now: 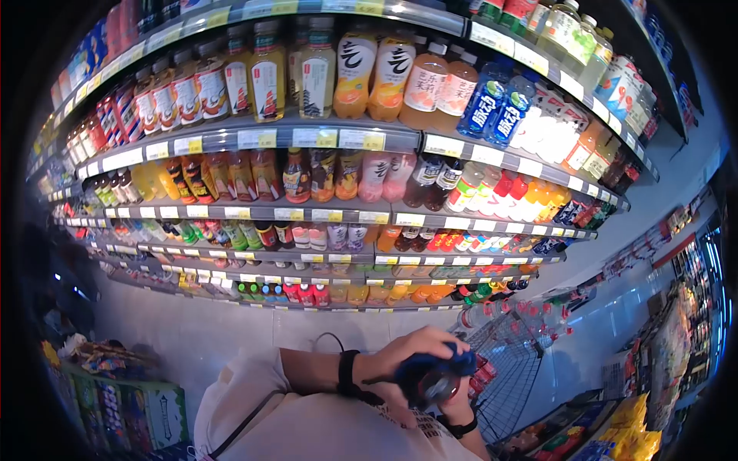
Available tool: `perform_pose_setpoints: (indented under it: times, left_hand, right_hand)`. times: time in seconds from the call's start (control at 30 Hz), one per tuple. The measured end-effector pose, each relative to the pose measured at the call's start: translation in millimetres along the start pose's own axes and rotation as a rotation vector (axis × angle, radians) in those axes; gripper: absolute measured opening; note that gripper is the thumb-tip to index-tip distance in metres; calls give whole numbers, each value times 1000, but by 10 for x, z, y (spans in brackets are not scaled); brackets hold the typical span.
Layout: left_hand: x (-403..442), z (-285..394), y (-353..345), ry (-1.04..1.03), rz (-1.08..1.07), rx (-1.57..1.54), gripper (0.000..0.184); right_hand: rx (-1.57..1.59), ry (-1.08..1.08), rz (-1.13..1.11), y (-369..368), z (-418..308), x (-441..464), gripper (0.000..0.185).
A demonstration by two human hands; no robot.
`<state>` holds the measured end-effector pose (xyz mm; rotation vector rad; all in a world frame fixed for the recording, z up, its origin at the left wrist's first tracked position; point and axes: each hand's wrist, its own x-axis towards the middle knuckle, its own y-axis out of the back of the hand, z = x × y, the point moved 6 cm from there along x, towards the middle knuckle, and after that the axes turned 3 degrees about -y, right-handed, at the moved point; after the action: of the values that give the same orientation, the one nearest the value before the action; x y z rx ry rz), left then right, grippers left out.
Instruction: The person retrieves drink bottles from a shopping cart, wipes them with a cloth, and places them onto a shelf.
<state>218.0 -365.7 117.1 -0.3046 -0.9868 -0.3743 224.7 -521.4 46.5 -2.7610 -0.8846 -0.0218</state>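
Both of my hands are together in front of my chest, around a dark bottle whose round end faces up toward me. My left hand is bent over its far side, fingers pressed on a dark blue cloth wrapped against the bottle. My right hand is closed around the bottle's near right side. The bottle's label and most of its body are hidden by the cloth and fingers. A black band circles my left wrist and another dark band my right.
Tall curved-looking shelves of drink bottles with price tags stand ahead. A wire shopping cart is right of my hands, with red packs and large clear bottles near it. A green display bin stands lower left; yellow snack bags lie lower right.
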Motion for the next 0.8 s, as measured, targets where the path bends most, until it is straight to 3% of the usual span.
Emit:
perform_pose_setpoints:
  times: [0.03, 0.1, 0.13, 0.17, 0.23, 0.27, 0.37, 0.5, 0.63, 0.73, 0.8]
  left_hand:
    - [13, -34, 9, 70, 51, -16, 102]
    - [-159, -208, 80, 293, 139, -72, 114]
    - [-285, -353, 128, 374, 180, -153, 116]
    - [-428, -405, 227, 410, 246, -159, 117]
    - [-515, -306, 559, 391, 305, 0, 119]
    - [-709, -361, 677, 459, 298, 22, 125]
    - [-929, -166, 1106, 579, 338, 199, 116]
    - [-1100, 23, 1628, 556, 360, 76, 100]
    - [-1287, 177, 2024, 698, 360, -185, 108]
    - [-1375, 287, 2181, 775, 535, -369, 100]
    - [-1387, 313, 2282, 806, 431, -419, 98]
  right_hand:
    - [-31, 44, 10, -20, -14, 37, 64]
    - [-174, 62, -2, 26, 105, 119, 89]
    - [-114, -34, -12, -58, 130, 196, 101]
    - [-260, -233, 50, -127, 177, 314, 106]
    - [-178, -8, -43, -292, 303, 546, 78]
    - [-265, -23, -28, -395, 326, 656, 79]
    - [-304, -104, -7, -806, 384, 926, 81]
    - [-329, 35, -55, -1255, 619, 1271, 91]
    - [-511, 134, -15, -1645, 673, 1511, 92]
    - [-748, 260, -6, -1813, 492, 1690, 91]
    - [-611, 219, -186, -1815, 437, 1856, 88]
